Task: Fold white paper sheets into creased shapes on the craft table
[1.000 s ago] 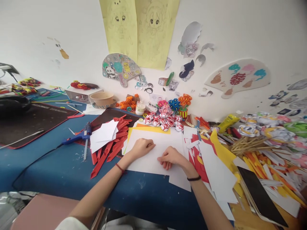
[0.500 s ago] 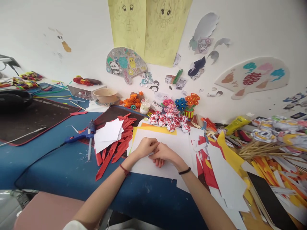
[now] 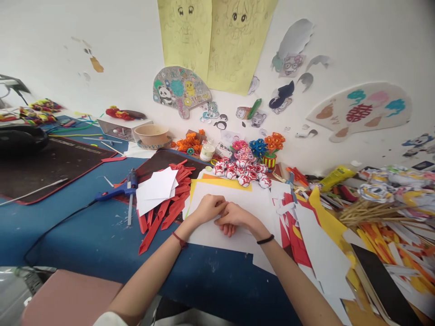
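My left hand (image 3: 208, 207) and my right hand (image 3: 234, 216) rest together on a white paper sheet (image 3: 248, 203) in the middle of the blue table (image 3: 84, 240). Their fingers touch and curl over a small piece of white paper; I cannot tell which hand grips it. A yellow sheet (image 3: 220, 183) lies under the white one at its far edge. A red cord circles my left wrist, a black band my right.
Red paper strips (image 3: 166, 208) and white cut papers (image 3: 156, 188) lie left of the sheet, beside a blue glue gun (image 3: 117, 192). Paper flowers (image 3: 243, 170) stand behind. Piles of coloured scraps (image 3: 316, 235), sticks (image 3: 367, 210) and a black board (image 3: 380, 280) fill the right.
My right hand moved left to meet my left hand, and the two now touch over the white sheet. The view shifted slightly.
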`<state>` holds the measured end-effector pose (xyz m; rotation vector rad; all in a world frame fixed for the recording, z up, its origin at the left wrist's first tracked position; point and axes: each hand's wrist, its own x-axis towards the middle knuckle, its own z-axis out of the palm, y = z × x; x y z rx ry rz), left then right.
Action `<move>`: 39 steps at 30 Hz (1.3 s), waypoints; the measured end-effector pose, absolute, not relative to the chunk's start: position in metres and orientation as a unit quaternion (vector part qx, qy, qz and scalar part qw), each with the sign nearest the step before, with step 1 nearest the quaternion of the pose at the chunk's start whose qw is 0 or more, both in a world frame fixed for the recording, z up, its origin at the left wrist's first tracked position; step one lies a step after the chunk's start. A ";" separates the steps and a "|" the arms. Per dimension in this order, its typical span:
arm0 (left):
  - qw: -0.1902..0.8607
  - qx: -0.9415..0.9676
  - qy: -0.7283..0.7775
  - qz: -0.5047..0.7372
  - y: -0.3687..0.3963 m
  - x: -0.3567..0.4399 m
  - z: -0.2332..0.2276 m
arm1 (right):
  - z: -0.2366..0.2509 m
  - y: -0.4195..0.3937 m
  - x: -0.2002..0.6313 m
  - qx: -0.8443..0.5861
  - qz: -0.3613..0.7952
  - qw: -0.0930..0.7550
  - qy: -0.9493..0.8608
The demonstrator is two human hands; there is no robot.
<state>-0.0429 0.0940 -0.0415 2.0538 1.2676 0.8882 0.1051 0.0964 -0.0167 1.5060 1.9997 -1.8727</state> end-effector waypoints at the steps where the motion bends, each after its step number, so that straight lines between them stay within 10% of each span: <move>1: 0.280 0.768 0.472 0.331 0.094 -0.043 -0.041 | -0.017 0.097 0.107 0.483 -0.600 0.011 0.638; 39: 0.313 0.765 0.465 0.318 0.090 -0.044 -0.031 | -0.004 0.071 0.238 0.581 -0.575 0.057 0.573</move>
